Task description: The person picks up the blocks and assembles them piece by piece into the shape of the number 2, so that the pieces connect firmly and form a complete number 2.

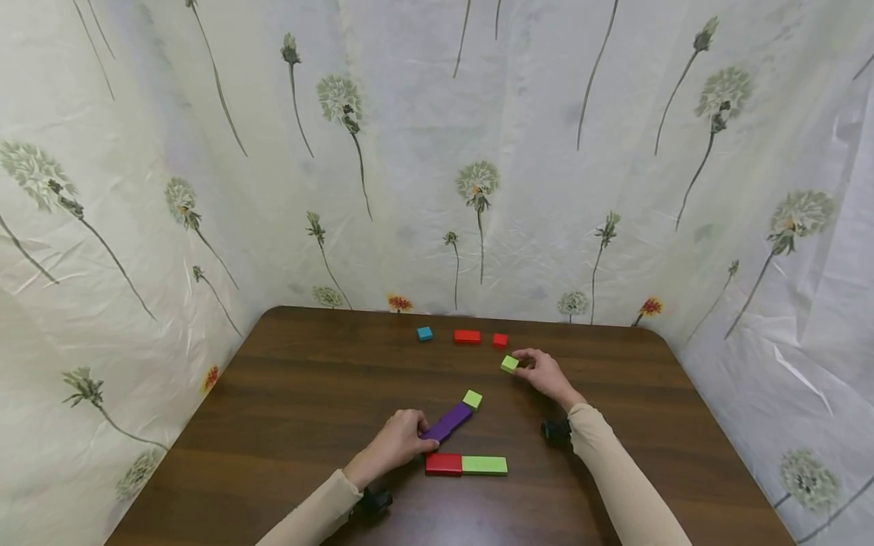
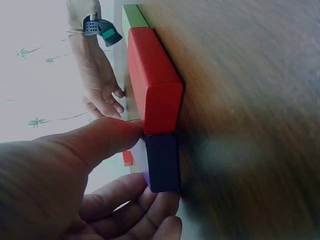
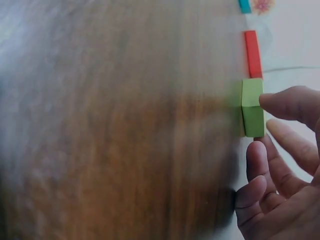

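In the head view my left hand (image 1: 398,438) holds the near end of a long purple block (image 1: 451,422), which lies slanted on the table. Its thumb and fingers are on opposite sides of the purple end (image 2: 163,162) in the left wrist view. A small green block (image 1: 473,400) sits at the far end of the purple one. Near my left thumb, a red block (image 1: 444,464) lies end to end with a long green block (image 1: 485,465). Farther right, my right hand (image 1: 544,374) pinches another small green block (image 1: 509,364) between thumb and fingers.
Along the back of the brown wooden table (image 1: 328,379) lie a blue block (image 1: 425,334), a longer red block (image 1: 467,336) and a small red block (image 1: 501,340). A pale curtain (image 1: 410,152) printed with dandelions surrounds the table at the back and sides.
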Demonstrator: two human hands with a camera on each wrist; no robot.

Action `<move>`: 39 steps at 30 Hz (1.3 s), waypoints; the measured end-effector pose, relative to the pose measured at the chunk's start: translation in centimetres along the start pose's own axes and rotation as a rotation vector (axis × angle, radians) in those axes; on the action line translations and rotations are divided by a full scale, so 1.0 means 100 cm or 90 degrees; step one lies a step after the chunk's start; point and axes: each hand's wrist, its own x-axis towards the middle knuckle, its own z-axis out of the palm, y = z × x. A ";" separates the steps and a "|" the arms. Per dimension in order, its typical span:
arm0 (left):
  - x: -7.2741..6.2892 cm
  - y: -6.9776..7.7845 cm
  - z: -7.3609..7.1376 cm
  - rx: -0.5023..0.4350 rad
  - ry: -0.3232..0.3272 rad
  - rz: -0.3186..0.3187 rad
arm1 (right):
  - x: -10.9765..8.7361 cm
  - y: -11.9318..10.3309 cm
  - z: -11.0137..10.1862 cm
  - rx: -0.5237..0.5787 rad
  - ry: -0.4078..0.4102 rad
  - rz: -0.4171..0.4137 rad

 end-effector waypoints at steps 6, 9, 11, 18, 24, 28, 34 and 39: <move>0.000 0.000 0.000 0.001 0.004 0.004 | 0.000 0.000 0.002 -0.014 0.004 0.004; 0.000 0.000 0.000 0.006 0.006 0.009 | -0.001 -0.003 0.002 -0.017 0.000 0.012; -0.001 0.000 0.000 0.009 0.006 0.010 | -0.001 -0.004 0.003 -0.019 -0.003 0.018; -0.001 0.001 0.000 0.002 0.001 0.005 | -0.002 -0.004 0.003 -0.026 -0.011 0.021; 0.000 0.001 -0.001 0.003 -0.004 0.002 | -0.004 -0.005 0.003 -0.034 -0.024 0.007; 0.000 0.001 -0.001 0.004 -0.003 0.007 | -0.003 -0.002 0.006 -0.037 -0.027 0.004; -0.001 0.001 -0.001 0.003 -0.001 0.010 | -0.004 -0.005 0.009 -0.020 -0.030 0.017; -0.001 0.001 -0.001 0.001 -0.002 0.009 | -0.006 -0.012 0.010 -0.028 -0.038 -0.001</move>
